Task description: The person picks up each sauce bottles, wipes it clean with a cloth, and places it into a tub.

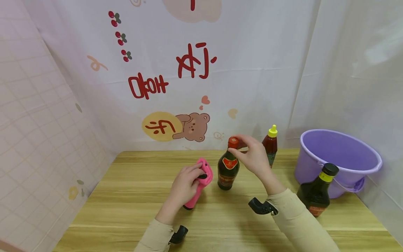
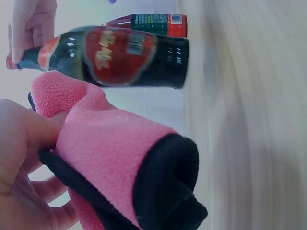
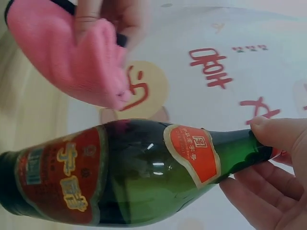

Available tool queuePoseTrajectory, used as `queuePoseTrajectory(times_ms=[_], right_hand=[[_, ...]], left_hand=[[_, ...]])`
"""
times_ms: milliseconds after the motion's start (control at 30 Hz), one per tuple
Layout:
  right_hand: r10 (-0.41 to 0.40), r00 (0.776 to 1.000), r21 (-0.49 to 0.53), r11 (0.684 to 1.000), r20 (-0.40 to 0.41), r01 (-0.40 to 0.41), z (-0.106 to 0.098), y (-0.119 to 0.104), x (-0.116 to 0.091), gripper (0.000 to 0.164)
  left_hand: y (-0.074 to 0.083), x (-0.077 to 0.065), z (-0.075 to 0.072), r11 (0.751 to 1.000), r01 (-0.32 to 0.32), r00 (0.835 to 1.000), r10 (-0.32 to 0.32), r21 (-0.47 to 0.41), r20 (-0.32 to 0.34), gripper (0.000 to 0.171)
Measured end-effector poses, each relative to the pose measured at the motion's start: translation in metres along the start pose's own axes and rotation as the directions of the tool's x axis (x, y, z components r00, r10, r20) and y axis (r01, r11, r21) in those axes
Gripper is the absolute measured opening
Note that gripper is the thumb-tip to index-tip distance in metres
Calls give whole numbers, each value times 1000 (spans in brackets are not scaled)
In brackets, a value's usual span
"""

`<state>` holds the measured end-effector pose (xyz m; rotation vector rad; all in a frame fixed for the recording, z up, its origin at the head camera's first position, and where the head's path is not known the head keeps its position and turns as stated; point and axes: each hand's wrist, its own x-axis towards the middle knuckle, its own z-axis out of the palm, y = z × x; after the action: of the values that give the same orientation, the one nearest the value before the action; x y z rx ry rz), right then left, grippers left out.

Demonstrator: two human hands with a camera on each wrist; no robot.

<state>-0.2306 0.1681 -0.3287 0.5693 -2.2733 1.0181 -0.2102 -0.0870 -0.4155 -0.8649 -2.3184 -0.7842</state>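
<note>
My right hand (image 1: 254, 155) pinches the red cap and upper neck of a green glass bottle (image 1: 227, 174) between thumb and fingers. The bottle stands nearly upright at the table, leaning slightly, and its red and gold labels show in the right wrist view. Just left of it, my left hand (image 1: 185, 182) grips a folded pink cloth (image 1: 192, 198) with black edging. Thumb and fingers pinch the cloth's upper part, while its lower end hangs down in the left wrist view. In the right wrist view the cloth (image 3: 60, 60) is apart from the bottle's side.
Behind my right hand stands a red sauce bottle (image 1: 270, 144) with a yellow nozzle cap. Farther right are a dark bottle (image 1: 315, 194) with a black cap and a purple bucket (image 1: 304, 163). A printed white sheet (image 1: 258, 91) hangs behind the wooden table (image 1: 138, 189).
</note>
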Motion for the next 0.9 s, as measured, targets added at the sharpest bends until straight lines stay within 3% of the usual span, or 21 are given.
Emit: queuePoseTrajectory(times_ms=[167,333,500,800,900], right_hand=[[-34,997,-1,999,-64,34,-28,-7,6,41],[-88,987,-66,995,-135,80,-62,-19,18,38],[-91,980,-74,994,-175,79,-101,-30,27,37],[66,972,-4,998,-225,-68,-169,-38,36,39],[78,963,50,997,-259,-67,-189,-35,37,39]], left_hand=[[2,2,3,1000,-6,1000,6,-15,-5,33],[6,4,6,1000,-9,1000,9,-17,1,33],[8,5,12,999,-23,1000,23,-26,13,33],[18,5,25,997,-52,999,53,-65,3,33],[21,6,29,996,-60,998,60,-73,5,33]])
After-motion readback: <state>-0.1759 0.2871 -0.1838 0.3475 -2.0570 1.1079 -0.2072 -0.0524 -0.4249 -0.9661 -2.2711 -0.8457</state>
